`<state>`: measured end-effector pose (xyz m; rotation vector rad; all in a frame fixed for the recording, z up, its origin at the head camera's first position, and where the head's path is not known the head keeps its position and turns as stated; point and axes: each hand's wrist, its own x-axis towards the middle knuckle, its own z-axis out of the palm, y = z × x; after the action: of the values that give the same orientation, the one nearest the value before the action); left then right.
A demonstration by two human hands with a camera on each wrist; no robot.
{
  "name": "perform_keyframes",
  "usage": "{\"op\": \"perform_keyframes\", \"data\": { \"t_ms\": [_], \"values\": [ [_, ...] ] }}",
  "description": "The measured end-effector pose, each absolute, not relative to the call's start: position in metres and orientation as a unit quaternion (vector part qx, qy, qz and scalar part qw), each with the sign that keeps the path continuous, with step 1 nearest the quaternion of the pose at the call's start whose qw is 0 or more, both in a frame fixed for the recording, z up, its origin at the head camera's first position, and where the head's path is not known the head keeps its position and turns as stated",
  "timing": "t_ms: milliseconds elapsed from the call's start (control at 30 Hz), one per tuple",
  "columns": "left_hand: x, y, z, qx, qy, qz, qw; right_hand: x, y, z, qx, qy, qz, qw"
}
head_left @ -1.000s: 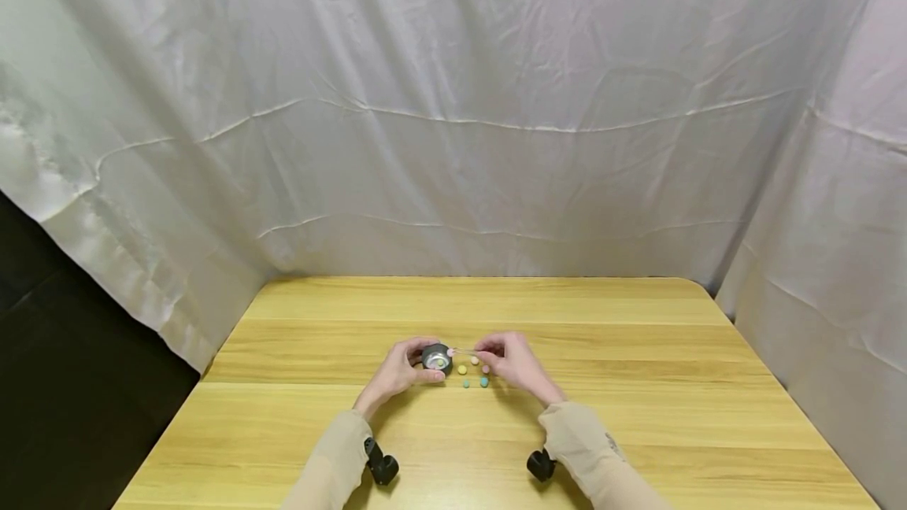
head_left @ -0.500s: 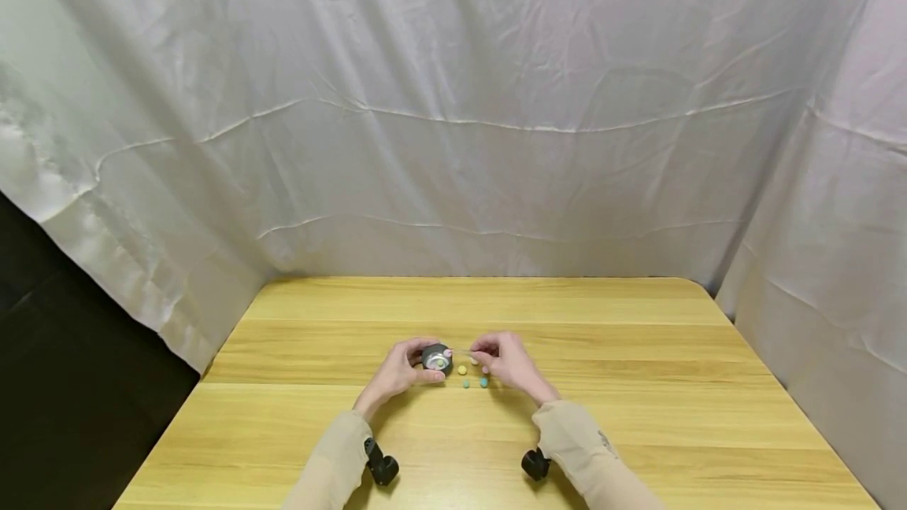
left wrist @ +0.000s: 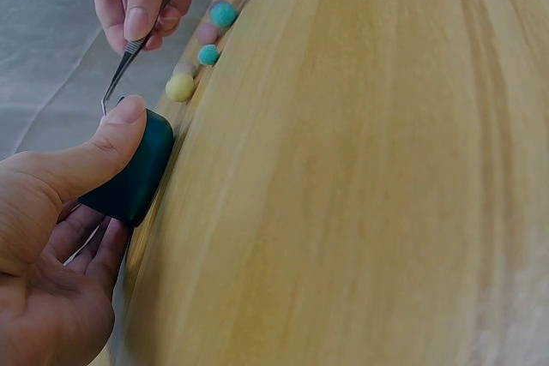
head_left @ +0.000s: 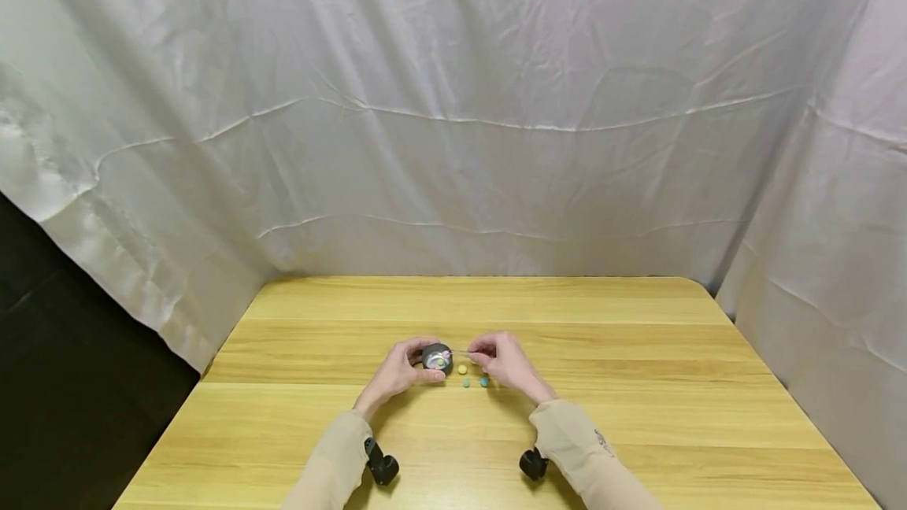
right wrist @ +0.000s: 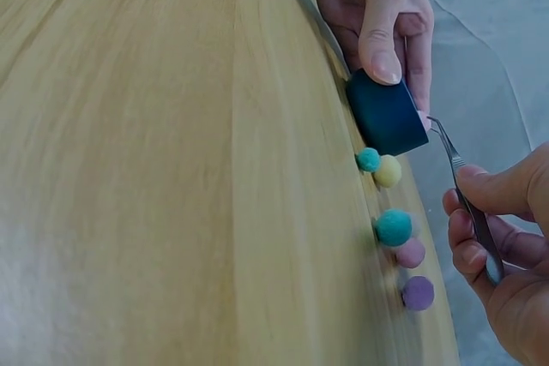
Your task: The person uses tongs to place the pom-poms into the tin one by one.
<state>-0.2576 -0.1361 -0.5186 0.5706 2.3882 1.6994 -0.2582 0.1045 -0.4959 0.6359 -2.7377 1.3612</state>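
Head feed first: I've got two bare hands over a wood-grained table [head_left: 638, 400], with a creased, silky curtain [head_left: 496, 179] behind. My left hand [head_left: 398, 368] curves thumb and fingers around one round dark dish [head_left: 430, 349], its inside shiny and silvery; the gap between them is just the dish's width. It sits on the table, left of a loose group of little balls. Inside I spot one yellow-green ball [head_left: 440, 363]. My right hand [head_left: 506, 360] has its thumb pinched against curled fingers on one pair of slim tweezers [head_left: 459, 352], a pink ball [head_left: 447, 353] at the tips, over the dish. Outside it, one yellow ball [head_left: 462, 370], one small green ball [head_left: 466, 384] and one larger teal ball [head_left: 484, 381]; the fingers cover the rest. Two tan sleeves [head_left: 329, 447], two black wrist mounts [head_left: 383, 467].

Over to left wrist: the dish's smooth, rounded wall faces me, my left thumb bent over its edge. The tweezers are metal, ridged at the grip, angled at the point. The balls look fuzzy, like felt.

Right wrist now: five balls counted clearly on the table, the yellow, both greenish ones, a rosy ball [right wrist: 410, 253] and a purple ball [right wrist: 418, 293]. The bent tips sit right by the rim, pink showing there.
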Motion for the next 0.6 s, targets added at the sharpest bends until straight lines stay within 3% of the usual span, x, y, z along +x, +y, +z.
{"op": "perform_keyframes", "data": {
  "t_ms": [600],
  "values": [
    [-0.257, -0.135, -0.518, 0.182, 0.8, 0.565, 0.082, -0.256, 0.115, -0.497, 0.194, -0.869, 0.455, -0.009]
  ]
}}
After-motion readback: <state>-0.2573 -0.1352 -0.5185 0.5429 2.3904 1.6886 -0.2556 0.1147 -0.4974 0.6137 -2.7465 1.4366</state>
